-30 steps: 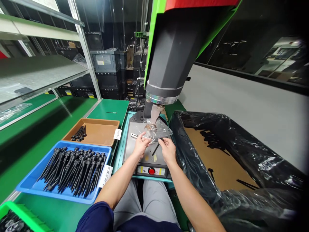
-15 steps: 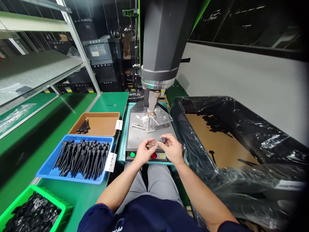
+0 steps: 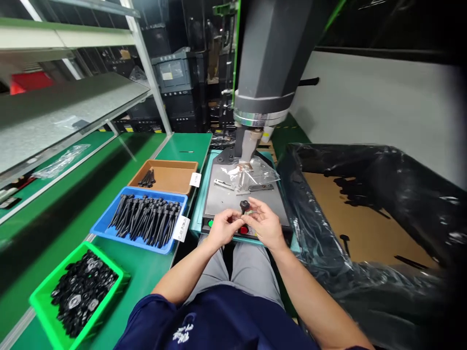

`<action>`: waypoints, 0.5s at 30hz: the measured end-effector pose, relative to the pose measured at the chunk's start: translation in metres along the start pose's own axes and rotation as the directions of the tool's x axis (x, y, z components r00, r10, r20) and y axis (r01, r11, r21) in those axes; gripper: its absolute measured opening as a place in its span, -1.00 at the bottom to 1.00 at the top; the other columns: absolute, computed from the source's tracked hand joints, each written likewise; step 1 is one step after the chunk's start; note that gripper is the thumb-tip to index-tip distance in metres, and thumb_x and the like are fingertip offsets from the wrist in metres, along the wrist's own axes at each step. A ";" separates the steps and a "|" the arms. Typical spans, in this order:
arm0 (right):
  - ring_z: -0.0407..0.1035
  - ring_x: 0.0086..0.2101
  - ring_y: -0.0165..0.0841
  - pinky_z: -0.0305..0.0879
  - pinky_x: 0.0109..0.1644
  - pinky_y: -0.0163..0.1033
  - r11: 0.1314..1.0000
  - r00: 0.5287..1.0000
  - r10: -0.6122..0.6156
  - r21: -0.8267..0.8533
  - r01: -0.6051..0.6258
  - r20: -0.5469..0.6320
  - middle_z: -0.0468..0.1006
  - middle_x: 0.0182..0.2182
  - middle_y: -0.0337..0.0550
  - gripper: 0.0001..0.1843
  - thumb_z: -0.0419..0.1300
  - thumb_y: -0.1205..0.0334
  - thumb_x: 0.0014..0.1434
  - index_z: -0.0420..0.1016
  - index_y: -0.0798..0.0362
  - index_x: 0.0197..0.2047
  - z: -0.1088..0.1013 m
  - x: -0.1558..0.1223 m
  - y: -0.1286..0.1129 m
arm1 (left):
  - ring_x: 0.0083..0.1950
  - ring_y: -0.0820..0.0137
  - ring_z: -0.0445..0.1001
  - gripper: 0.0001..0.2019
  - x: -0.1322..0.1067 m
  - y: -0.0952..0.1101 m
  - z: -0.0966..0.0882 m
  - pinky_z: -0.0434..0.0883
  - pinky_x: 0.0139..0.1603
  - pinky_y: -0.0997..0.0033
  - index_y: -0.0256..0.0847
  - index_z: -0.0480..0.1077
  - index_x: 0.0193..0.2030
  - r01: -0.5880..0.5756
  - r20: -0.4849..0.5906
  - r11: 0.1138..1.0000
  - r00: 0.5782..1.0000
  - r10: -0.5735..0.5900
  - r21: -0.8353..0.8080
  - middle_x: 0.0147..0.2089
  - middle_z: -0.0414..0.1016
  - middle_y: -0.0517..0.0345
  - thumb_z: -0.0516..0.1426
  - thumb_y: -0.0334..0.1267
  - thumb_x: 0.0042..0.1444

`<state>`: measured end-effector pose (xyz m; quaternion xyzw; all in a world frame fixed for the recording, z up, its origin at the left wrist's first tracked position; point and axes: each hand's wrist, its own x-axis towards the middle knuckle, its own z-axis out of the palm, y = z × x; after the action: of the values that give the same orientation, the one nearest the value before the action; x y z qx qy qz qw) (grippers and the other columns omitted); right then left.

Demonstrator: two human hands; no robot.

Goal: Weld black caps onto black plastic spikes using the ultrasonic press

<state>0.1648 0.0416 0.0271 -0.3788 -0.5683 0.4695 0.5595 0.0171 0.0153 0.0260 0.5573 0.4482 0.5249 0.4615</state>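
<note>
My left hand (image 3: 225,227) and my right hand (image 3: 265,224) meet in front of the machine's metal plate (image 3: 219,204). Between their fingertips is a black round-headed rod (image 3: 244,205), head up; its lower stem is hidden by the fingers. Thumb and forefinger of my left hand pinch it low down. My right hand pinches it from the other side, its other fingers loosely raised. Past the hands, a metal horn (image 3: 250,146) hangs under the dark machine head (image 3: 268,58), with clear plastic film (image 3: 266,171) around its tip.
On the green bench at left stand a blue tray (image 3: 136,244) of black rods, a brown tray (image 3: 175,171) with several more, and a green bin (image 3: 44,296) of small black parts. At right is a box lined with black plastic (image 3: 310,214). A red button (image 3: 243,229) sits below my hands.
The view has swung left, so everything appears farther right. The rod's round head, earlier low by my right fingers, now stands up above my fingertips. My hands have drawn closer together.
</note>
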 end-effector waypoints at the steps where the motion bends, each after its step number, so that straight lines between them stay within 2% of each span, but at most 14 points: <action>1: 0.47 -0.27 -0.27 0.46 -0.26 -0.17 1.000 1.000 0.016 0.004 -0.016 0.002 0.55 -0.16 -0.02 -0.33 0.44 -0.01 -0.10 0.41 0.02 0.06 0.000 -0.002 0.001 | -0.41 0.44 0.32 -0.74 -0.005 0.002 -0.006 0.30 -0.33 0.43 -0.24 0.47 -0.31 0.016 -0.012 1.000 1.000 -0.016 -0.005 -0.42 0.42 0.15 0.24 -0.05 0.05; 4: 0.48 -0.22 -0.25 0.47 -0.18 -0.13 0.997 0.997 0.073 0.010 -0.073 -0.012 0.58 -0.19 -0.04 -0.43 0.44 -0.01 -0.08 0.46 0.02 -0.02 -0.001 -0.006 0.006 | -0.41 0.46 0.33 -0.71 -0.023 0.011 -0.036 0.30 -0.35 0.45 -0.27 0.48 -0.28 0.056 -0.087 0.998 0.995 -0.053 0.033 -0.42 0.43 0.15 0.25 -0.05 0.04; 8: 0.49 -0.26 -0.30 0.48 -0.17 -0.19 0.982 0.982 0.186 0.033 -0.186 -0.008 0.59 -0.30 -0.10 -0.48 0.46 -0.05 -0.13 0.52 0.03 -0.14 -0.001 -0.011 0.019 | -0.28 0.42 0.42 -0.76 -0.054 0.025 -0.104 0.36 -0.22 0.44 -0.28 0.50 -0.24 0.063 -0.298 0.963 0.954 0.019 0.264 -0.31 0.50 0.12 0.21 -0.13 0.08; 11: 0.49 -0.31 -0.33 0.48 -0.22 -0.25 0.965 0.965 0.261 0.035 -0.261 0.004 0.59 -0.33 -0.11 -0.46 0.47 -0.08 -0.15 0.54 0.04 -0.16 0.001 -0.017 0.025 | -0.25 0.42 0.44 -0.82 -0.078 0.033 -0.166 0.36 -0.17 0.44 -0.25 0.52 -0.22 0.173 -0.483 0.848 0.869 0.108 0.501 -0.27 0.52 0.12 0.17 -0.22 0.10; 13: 0.49 -0.34 -0.35 0.48 -0.25 -0.30 0.953 0.954 0.300 0.038 -0.300 0.003 0.60 -0.34 -0.11 -0.45 0.47 -0.10 -0.17 0.54 0.04 -0.17 0.003 -0.020 0.028 | -0.27 0.41 0.44 -0.83 -0.090 0.034 -0.205 0.37 -0.17 0.43 -0.24 0.53 -0.21 0.320 -0.591 0.736 0.796 0.134 0.597 -0.26 0.52 0.11 0.16 -0.26 0.09; 15: 0.48 -0.35 -0.37 0.47 -0.28 -0.33 0.942 0.943 0.334 0.043 -0.334 0.011 0.60 -0.35 -0.12 -0.44 0.47 -0.12 -0.18 0.54 0.04 -0.17 0.004 -0.021 0.029 | -0.26 0.40 0.46 -0.83 -0.098 0.033 -0.236 0.39 -0.15 0.41 -0.24 0.53 -0.21 0.461 -0.654 0.619 0.747 0.116 0.636 -0.25 0.54 0.10 0.15 -0.28 0.10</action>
<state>0.1596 0.0288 -0.0064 -0.4563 -0.4864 0.5707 0.4791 -0.2226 -0.0764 0.0474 0.4351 0.8105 0.3891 0.0500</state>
